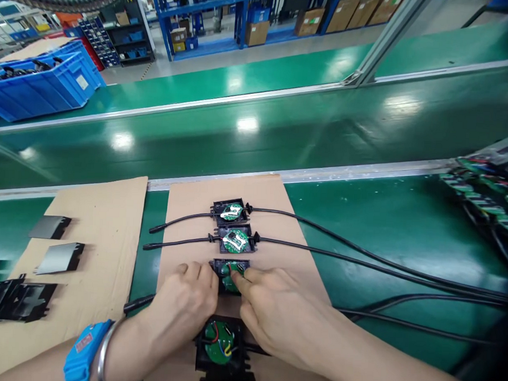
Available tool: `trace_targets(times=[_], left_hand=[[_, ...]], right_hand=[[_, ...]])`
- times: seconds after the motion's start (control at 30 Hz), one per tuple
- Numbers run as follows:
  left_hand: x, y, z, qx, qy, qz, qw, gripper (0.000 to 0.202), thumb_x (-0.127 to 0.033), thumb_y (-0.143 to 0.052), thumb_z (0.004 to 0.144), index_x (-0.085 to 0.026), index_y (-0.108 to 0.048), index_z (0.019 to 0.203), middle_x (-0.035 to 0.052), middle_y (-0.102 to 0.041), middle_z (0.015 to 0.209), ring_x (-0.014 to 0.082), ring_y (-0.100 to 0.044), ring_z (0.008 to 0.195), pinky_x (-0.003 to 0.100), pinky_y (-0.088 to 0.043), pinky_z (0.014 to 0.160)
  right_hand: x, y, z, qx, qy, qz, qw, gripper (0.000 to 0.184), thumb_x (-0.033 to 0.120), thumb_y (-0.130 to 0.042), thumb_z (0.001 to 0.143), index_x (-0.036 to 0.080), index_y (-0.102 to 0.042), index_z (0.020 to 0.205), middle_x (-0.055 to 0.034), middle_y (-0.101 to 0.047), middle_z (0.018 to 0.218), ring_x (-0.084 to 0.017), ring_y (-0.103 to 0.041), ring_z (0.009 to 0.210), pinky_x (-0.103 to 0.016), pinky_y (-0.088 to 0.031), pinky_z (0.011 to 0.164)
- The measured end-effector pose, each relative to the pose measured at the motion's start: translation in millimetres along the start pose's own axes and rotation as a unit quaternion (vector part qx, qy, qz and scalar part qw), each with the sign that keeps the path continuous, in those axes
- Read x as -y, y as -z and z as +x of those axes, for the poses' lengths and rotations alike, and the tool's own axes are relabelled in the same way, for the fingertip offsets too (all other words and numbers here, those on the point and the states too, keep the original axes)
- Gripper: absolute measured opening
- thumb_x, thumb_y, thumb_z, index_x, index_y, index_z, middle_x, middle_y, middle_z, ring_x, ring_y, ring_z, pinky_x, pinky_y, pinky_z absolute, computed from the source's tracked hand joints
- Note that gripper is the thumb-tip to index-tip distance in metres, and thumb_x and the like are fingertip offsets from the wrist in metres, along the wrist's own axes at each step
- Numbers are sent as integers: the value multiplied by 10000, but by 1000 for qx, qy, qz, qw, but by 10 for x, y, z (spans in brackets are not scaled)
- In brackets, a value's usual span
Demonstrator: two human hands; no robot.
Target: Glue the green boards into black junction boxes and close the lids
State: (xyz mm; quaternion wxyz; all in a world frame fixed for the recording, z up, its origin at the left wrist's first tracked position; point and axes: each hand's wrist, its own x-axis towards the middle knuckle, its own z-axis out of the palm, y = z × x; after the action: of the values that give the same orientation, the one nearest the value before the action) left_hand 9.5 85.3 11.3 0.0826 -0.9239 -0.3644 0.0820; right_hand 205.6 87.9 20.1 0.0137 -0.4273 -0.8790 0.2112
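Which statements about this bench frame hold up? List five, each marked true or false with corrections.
1. The right hand's index finger is at the green circuit board in the black plastic housing between the hands. True.
2. A blue plastic watch is on the right wrist. False: the watch is on the left wrist.
3. The two farthest housings' longer cables run left. False: the longer black cables run right.
4. Two grey rectangular pieces lie on the left brown cardboard sheet. True.
5. A large blue plastic bin stands far left. True.
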Motion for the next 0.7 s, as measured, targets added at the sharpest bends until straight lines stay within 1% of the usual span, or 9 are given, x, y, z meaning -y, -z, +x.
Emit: trace_targets(times=[0.1, 0.17, 0.23, 0.3, 0.4, 0.5, 0.57, 0.63, 0.7], left_hand=[[17, 61, 26, 27, -18, 36, 999, 199, 2, -491, 697, -124, -610, 794, 84, -615, 720, 207, -553, 584, 303, -485, 470], [57, 101, 2, 7, 3, -3, 1000, 210, -1, -495, 720, -129, -619, 832, 66, -628, 733, 195, -571, 607, 306, -524, 524], [61, 117, -49, -28, 34, -50, 998, 319, -4, -491, 731, -118, -625, 997, 70, -663, 845, 187, -607, 691, 306, -563, 617], [3, 97, -103, -46, 48, -63, 996, 505, 2, -479, 701, -88, -564, 1191, 102, -667, 986, 197, -626, 788, 297, -575, 649], [-126, 36, -141, -17, 35, -31, 999, 631, -21, -481, 664, -12, -493, 1294, 158, -650, 1033, 242, -629, 830, 280, -562, 555], [-144, 32, -119, 22, 25, -42, 999, 655, -38, -494, 662, 4, -481, 1316, 158, -643, 979, 250, -625, 788, 289, -550, 514], [-77, 85, -90, 31, 33, -93, 995, 635, -29, -487, 673, -60, -510, 1307, 126, -636, 955, 239, -622, 769, 319, -565, 552], [0, 154, -61, 9, 54, -147, 988, 558, -30, -467, 724, -109, -544, 1271, 116, -625, 985, 237, -618, 793, 361, -577, 620], [45, 197, -31, -35, 55, -193, 979, 442, -61, -446, 800, -128, -570, 1219, 117, -614, 1022, 235, -604, 830, 384, -571, 680]], right_hand=[[29, 22, 2, 5, -3, -17, 1000, 322, 170, -419, 822, 156, -671, 1022, -70, -666, 781, -243, -614, 636, -362, -358, 558], [57, 37, 5, 10, -15, -26, 999, 312, 166, -426, 815, 156, -680, 996, -74, -669, 766, -248, -613, 614, -362, -336, 538], [77, 40, 4, 9, -24, -28, 999, 300, 172, -434, 810, 159, -682, 978, -75, -672, 759, -251, -613, 600, -364, -333, 529], [82, 30, -1, 3, -25, -24, 999, 293, 184, -438, 811, 158, -679, 976, -80, -677, 781, -259, -622, 616, -368, -358, 541], [59, 20, -13, -4, -28, 12, 1000, 293, 201, -428, 823, 160, -671, 982, -90, -686, 860, -269, -646, 719, -382, -432, 633], [9, 68, -35, 11, -36, 68, 997, 281, 203, -430, 826, 172, -650, 997, -95, -684, 920, -271, -644, 848, -390, -462, 752], [-29, 129, -58, 38, -37, 94, 994, 282, 217, -464, 817, 182, -619, 1050, -98, -680, 953, -281, -631, 915, -391, -465, 781], [-62, 185, -86, 59, -40, 112, 991, 352, 226, -495, 809, 187, -552, 1155, -104, -670, 995, -290, -616, 955, -391, -467, 774], [-84, 211, -118, 66, -55, 122, 989, 380, 217, -499, 810, 174, -487, 1187, -105, -655, 983, -280, -609, 926, -384, -464, 742]])
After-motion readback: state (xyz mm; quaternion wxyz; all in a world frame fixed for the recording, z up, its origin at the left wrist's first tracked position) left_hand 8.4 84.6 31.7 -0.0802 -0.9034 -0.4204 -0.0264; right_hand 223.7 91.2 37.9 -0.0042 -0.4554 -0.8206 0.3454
